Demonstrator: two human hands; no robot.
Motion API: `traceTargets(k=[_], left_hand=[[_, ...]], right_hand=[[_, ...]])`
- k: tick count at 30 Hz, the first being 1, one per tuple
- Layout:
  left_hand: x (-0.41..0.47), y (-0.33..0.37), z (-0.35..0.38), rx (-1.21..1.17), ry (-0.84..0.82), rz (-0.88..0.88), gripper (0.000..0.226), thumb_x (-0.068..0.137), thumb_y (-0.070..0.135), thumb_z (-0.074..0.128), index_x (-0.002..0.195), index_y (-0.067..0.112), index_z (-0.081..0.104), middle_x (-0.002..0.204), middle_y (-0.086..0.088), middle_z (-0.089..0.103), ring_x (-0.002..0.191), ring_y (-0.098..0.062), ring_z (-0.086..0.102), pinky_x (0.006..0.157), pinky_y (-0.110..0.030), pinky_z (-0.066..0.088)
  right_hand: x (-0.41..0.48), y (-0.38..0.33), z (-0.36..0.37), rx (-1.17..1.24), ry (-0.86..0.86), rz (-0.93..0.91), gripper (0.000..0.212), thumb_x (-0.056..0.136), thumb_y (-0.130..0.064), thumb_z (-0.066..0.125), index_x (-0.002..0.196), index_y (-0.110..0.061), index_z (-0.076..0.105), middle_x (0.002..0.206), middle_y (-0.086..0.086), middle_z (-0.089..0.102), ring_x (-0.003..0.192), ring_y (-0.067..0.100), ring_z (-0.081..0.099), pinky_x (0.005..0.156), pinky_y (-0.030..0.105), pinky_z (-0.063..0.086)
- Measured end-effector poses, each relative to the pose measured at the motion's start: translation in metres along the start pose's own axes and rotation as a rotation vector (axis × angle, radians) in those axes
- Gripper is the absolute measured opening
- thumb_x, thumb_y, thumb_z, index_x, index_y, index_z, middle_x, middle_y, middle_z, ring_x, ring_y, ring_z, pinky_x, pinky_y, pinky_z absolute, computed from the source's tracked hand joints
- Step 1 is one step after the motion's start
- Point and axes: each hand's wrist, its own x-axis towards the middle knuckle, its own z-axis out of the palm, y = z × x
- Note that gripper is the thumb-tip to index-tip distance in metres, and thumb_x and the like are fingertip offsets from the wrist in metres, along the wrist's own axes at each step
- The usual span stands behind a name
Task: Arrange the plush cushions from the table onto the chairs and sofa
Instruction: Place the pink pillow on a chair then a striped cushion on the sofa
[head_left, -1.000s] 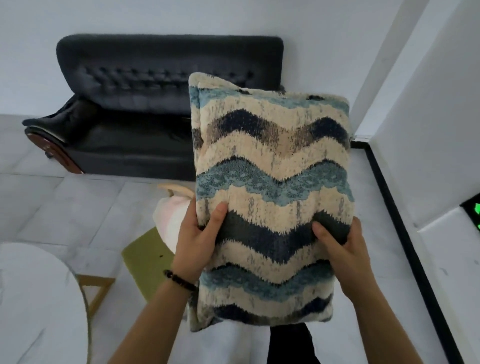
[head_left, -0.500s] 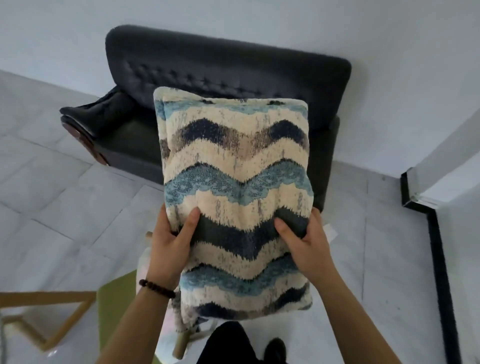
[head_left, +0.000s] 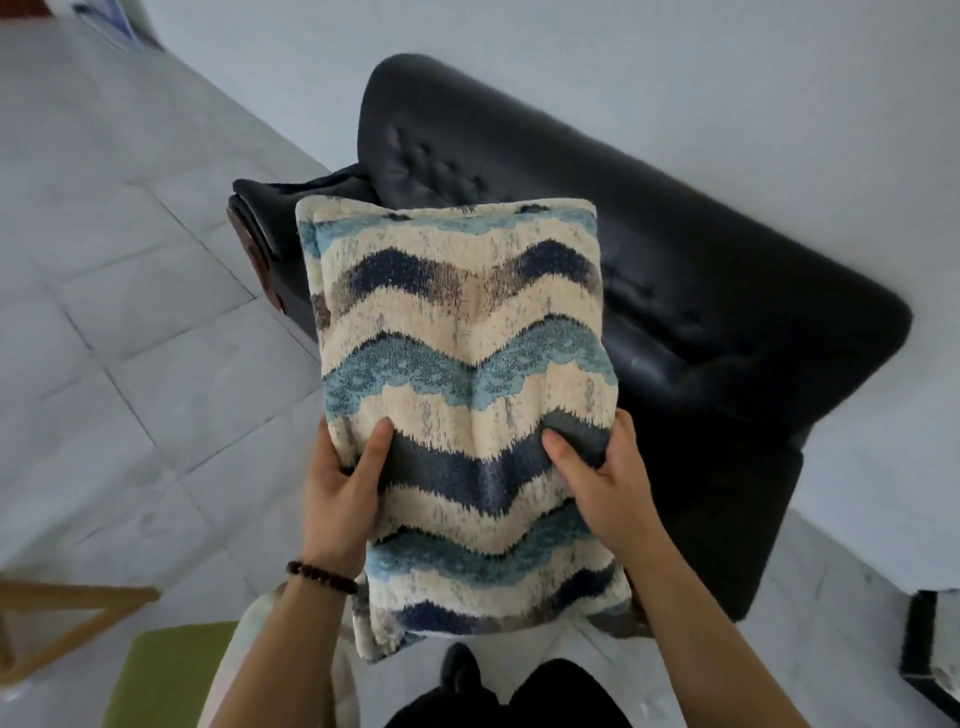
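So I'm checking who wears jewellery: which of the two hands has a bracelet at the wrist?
The left hand, gripping the cushion at its left edge, has a dark beaded bracelet. The right hand has a bare wrist.

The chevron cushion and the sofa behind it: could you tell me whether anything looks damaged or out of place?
Nothing stands out. The chevron cushion is intact, gripped by the left hand and right hand in front of the black sofa.
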Motion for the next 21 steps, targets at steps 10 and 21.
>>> traceTargets(k=[10, 21], left_hand=[[0.168, 0.014, 0.003, -0.044, 0.174, 0.019, 0.048, 0.085, 0.035, 0.068, 0.129, 0.019, 0.06, 0.115, 0.004, 0.074, 0.108, -0.021, 0.07, 0.086, -0.042, 0.059], [0.463, 0.098, -0.009, 0.149, 0.203, 0.078, 0.04, 0.084, 0.038, 0.068, 0.122, 0.025, 0.062, 0.112, 0.007, 0.075, 0.107, -0.017, 0.07, 0.084, -0.035, 0.06]], right_hand=[[0.186, 0.005, 0.093, 0.075, -0.143, -0.045, 0.044, 0.092, -0.012, 0.074, 0.117, -0.041, 0.055, 0.127, 0.007, 0.054, 0.117, 0.011, 0.061, 0.09, 0.016, 0.053], [0.456, -0.021, 0.246, 0.161, -0.118, 0.034, 0.057, 0.078, -0.033, 0.087, 0.122, -0.037, 0.05, 0.128, 0.002, 0.059, 0.117, 0.009, 0.06, 0.096, 0.029, 0.054]])
